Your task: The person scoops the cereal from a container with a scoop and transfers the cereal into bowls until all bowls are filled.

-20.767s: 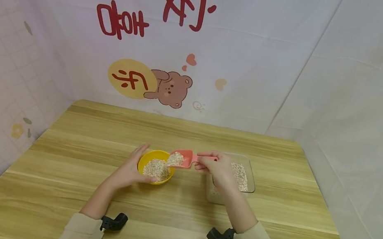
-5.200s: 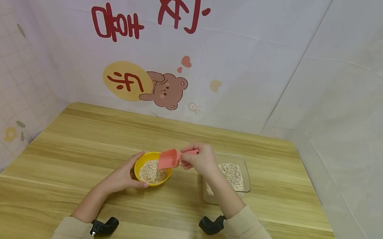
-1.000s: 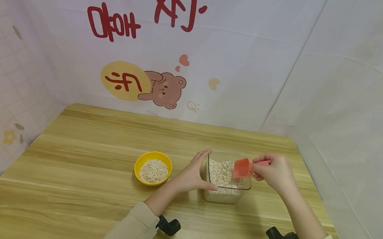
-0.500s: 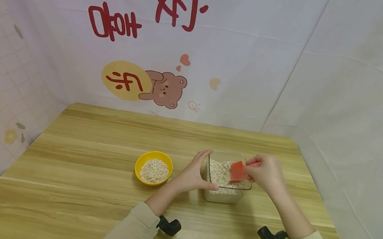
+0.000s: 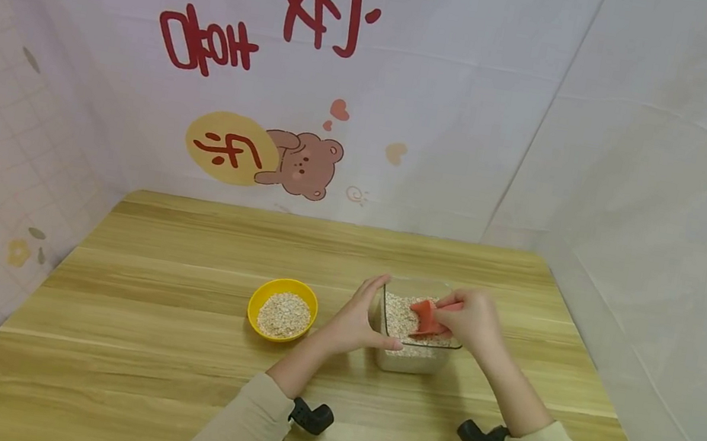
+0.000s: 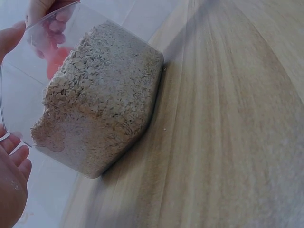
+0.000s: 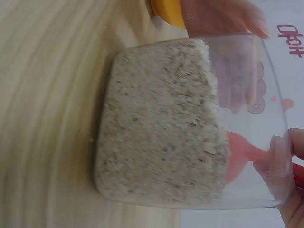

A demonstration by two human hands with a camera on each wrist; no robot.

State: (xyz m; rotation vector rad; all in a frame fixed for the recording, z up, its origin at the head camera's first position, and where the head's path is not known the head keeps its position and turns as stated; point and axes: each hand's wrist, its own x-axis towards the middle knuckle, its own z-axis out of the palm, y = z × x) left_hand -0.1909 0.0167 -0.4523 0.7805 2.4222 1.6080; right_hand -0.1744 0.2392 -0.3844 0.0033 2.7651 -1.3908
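My right hand point(image 5: 474, 323) pinches the handle of a pink scoop point(image 5: 425, 317). The scoop's head is dug into oats point(image 5: 399, 317) that fill much of a clear rectangular container point(image 5: 409, 362). Through the container's wall the scoop point(image 7: 237, 154) shows red against the oat surface in the right wrist view. My left hand point(image 5: 354, 326) grips the container's left side, thumb at the near rim and fingers at the far corner. The left wrist view shows this hand point(image 6: 12, 185) at the rim. To the left, a yellow bowl point(image 5: 255, 305) holds a heap of oats, untouched by either hand.
All of it stands on a wood-grain table point(image 5: 160, 390). A white printed cloth point(image 5: 454, 113) hangs behind and at the sides. Black wrist-camera mounts point(image 5: 312, 417) stick out from both sleeves.
Earlier the left hand was at the yellow bowl while the scoop tipped oats there; both hands then moved right to the container. In the last second the scoop has pushed leftward and deeper into the oats.
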